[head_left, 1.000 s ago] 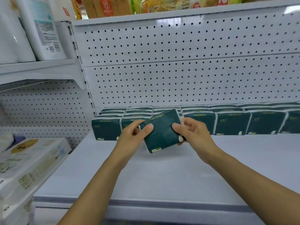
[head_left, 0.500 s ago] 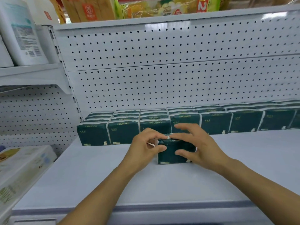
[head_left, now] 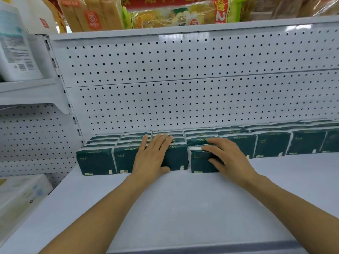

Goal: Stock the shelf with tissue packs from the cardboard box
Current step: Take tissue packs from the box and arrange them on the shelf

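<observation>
Okay, left to right. White boxed goods (head_left: 20,195) sit on the lower shelf at far left, with a white labelled pack (head_left: 16,52) on the shelf above them. On your white shelf (head_left: 183,208), a row of dark green tissue packs (head_left: 95,162) stands upright against the pegboard back panel (head_left: 183,99), several deep. Your left hand (head_left: 152,154) lies flat over the front and top of the third pack (head_left: 176,158) from the left, fingers straight, gripping nothing. Just beside it, your right hand (head_left: 225,158) curls round the newest tissue pack (head_left: 200,162), fingers on its top and face. That pack stands on the shelf, touching its left neighbour and slightly forward of the packs to its right. Bagged snacks (head_left: 179,15) sit on the top shelf.
</observation>
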`<act>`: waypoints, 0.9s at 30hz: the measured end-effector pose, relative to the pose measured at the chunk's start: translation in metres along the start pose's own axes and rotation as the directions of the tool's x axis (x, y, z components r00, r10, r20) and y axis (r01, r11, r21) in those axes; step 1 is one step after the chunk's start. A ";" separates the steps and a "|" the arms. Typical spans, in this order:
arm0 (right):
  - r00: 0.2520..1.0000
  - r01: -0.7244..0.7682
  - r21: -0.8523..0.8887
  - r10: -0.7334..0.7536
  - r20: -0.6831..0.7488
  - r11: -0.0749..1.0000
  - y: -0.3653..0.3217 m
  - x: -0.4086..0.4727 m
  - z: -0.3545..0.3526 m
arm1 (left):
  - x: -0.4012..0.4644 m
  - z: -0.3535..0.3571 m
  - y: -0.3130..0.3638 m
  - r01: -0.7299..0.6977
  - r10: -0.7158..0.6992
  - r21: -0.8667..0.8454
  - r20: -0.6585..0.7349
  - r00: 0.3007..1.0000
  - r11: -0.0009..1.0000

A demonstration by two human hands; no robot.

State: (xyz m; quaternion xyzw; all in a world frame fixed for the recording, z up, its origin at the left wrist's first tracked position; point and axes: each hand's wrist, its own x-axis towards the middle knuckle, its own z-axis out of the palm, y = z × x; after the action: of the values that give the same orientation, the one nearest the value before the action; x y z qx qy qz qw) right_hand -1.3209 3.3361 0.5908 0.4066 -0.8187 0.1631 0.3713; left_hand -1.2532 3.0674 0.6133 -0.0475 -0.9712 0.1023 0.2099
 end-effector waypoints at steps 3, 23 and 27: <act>1.000 -0.008 -0.014 0.008 -0.001 1.000 0.006 0.008 0.007 | 0.002 0.005 0.001 0.006 -0.006 0.009 -0.017 1.000 1.000; 0.970 -0.157 -0.309 0.205 0.129 0.938 -0.011 0.018 0.022 | 0.008 0.003 0.005 0.031 -0.033 -0.076 -0.016 0.999 0.997; 0.971 -0.184 -0.275 0.218 0.098 0.944 -0.031 0.023 0.005 | -0.002 -0.020 0.013 0.094 -0.103 -0.129 -0.062 0.993 0.987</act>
State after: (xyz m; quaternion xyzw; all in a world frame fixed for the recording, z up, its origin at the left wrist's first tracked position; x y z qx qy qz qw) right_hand -1.3073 3.3019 0.6034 0.2774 -0.8922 0.0636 0.3506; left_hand -1.2422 3.0834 0.6273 -0.0160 -0.9691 0.0287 0.2445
